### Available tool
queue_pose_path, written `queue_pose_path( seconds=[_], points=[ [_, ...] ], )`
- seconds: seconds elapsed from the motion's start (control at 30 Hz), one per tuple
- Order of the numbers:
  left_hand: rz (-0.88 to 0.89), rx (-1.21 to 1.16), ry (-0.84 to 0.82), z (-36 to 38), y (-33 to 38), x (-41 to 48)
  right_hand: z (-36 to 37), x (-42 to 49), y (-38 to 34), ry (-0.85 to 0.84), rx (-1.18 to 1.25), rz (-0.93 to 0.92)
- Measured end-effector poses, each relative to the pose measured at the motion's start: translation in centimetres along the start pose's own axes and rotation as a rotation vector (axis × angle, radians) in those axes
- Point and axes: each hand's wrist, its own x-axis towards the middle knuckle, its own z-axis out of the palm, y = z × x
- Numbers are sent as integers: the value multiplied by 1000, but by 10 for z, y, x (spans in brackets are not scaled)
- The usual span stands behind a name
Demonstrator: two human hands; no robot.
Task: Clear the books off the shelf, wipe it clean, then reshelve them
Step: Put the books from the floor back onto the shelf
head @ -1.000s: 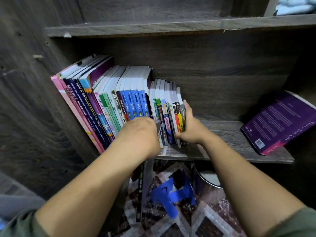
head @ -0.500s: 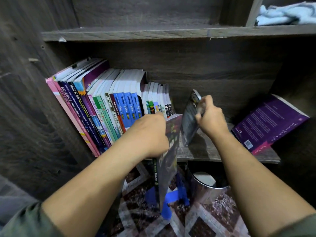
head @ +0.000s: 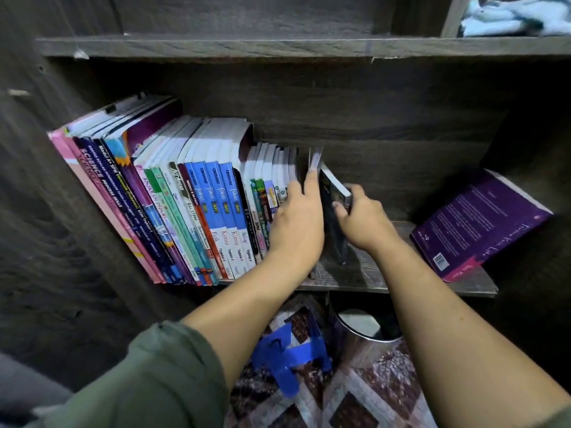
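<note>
Head view: hands [head: 295,233] [head: 367,223] steady slim, glossy-covered books [head: 335,217].

Both arms reached forward, close together. Left hand [head: 296,225] had straight fingers, right hand [head: 366,225] was curled round a dark book [head: 335,236].

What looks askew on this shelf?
The purple book lies slumped against the right wall, back cover out, apart from the textbook row, which leans left. The right hand grips a tilted dark book.
</note>
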Motion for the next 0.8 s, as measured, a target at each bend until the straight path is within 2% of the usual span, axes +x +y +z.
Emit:
queue_pose_path(
  seconds=[0.13,0.2,0.33,0.43,0.57,0.7,0.8],
  points=[
    [47,12,-150,2,-11,11,0,4,-1,-50,28,-2],
    [130,155,-199,-9,-18,13,-1,6,0,-128,86,-2],
    [239,462,15,-31,-42,10,3,2,2,-467,150,20],
    [113,543,147,-47,-65,10,18,-2,7,-588,130,55],
    [-26,449,199,-65,-99,10,47,-2,17,-441,113,83],
    [28,380,204,-65,-122,7,64,3,9,-274,215,56],
    [53,368,260,-61,-124,6,71,8,3,-239,275,68]
  ],
)
